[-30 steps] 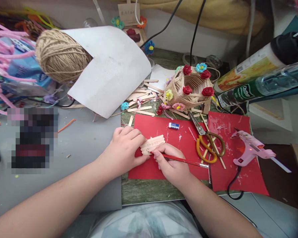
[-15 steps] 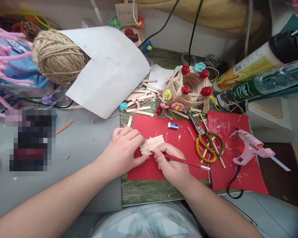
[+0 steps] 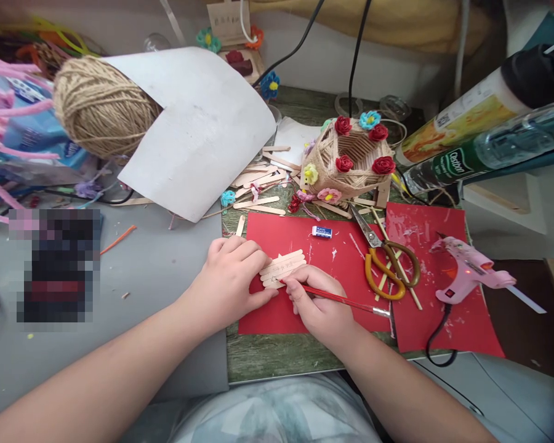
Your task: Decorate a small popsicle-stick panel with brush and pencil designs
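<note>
A small panel of joined wooden craft sticks (image 3: 284, 267) lies on a red paper sheet (image 3: 305, 246). My left hand (image 3: 233, 280) rests on the panel's left end, fingers curled and pressing it down. My right hand (image 3: 316, 304) is closed round a red pencil (image 3: 346, 300) whose tip touches the panel's lower edge; faint pencil marks show on the wood.
Yellow-handled scissors (image 3: 388, 261), a white eraser (image 3: 322, 231), a pink glue gun (image 3: 466, 271) on a second red sheet, a twine basket with paper flowers (image 3: 351, 160), loose craft sticks (image 3: 258, 178), a twine ball (image 3: 99, 107), curled white card (image 3: 203, 129), bottles (image 3: 480, 141) at right.
Both hands stay in place on the stick panel with the pencil tip on it. The view has shifted slightly.
</note>
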### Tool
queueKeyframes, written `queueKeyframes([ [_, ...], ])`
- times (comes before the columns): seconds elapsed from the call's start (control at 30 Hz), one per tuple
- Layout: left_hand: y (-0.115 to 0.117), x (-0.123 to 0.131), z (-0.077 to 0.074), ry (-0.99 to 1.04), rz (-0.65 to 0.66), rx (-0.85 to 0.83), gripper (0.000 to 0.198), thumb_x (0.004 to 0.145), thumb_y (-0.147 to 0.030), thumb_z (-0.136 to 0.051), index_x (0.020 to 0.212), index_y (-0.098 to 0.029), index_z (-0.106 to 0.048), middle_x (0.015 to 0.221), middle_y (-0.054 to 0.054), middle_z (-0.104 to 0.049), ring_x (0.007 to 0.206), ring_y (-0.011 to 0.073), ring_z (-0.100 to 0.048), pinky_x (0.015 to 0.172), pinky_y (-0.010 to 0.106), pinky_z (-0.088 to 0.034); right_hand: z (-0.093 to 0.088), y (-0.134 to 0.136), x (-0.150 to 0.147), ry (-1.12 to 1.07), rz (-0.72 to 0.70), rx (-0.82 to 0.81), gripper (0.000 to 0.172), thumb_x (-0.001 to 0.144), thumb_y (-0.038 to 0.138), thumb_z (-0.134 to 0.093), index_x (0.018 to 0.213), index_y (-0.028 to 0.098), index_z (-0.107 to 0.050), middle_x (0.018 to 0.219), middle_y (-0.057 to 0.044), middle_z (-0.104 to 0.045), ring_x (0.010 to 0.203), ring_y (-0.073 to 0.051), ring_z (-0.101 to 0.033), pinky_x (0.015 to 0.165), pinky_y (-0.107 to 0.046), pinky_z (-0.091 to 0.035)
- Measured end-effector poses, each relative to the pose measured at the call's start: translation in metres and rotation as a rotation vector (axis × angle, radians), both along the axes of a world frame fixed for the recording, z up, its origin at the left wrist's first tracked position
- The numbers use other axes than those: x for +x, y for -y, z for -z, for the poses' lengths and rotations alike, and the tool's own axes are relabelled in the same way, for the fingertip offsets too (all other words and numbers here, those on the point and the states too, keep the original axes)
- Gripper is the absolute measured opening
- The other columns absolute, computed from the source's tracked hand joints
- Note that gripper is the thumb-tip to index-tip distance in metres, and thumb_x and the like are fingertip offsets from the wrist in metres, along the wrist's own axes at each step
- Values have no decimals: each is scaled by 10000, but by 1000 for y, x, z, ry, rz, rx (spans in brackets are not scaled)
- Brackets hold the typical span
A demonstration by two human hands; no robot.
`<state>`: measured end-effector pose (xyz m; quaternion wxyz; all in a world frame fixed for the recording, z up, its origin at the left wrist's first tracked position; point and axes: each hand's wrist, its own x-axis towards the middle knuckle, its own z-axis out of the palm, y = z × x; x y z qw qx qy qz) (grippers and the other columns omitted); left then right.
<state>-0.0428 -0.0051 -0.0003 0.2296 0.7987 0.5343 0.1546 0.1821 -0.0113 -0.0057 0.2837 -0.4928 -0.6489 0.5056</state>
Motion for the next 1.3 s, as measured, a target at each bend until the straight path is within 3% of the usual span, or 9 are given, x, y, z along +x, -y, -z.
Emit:
queueKeyframes([
  [1.0, 0, 1, 2, 0, 0, 10, 263, 907, -452, -733, 992, -230, -620, 1004, 37, -688, 1032, 252, -590, 928, 446, -359, 0, -3, 0, -17, -15, 19, 272, 1063, 331, -592, 816, 232, -649, 708, -4, -667, 621, -162, -615, 666, -322, -497],
  [1.3, 0, -1, 1, -3, -2, 19, 272, 894, -450, -746, 970, -224, -615, 992, 28, -680, 1011, 247, -591, 910, 441, -361, -2, -4, -1, -21, -26, 39, 282, 1058, 311, -600, 791, 234, -646, 707, -6, -664, 700, -177, -644, 709, -327, -506],
])
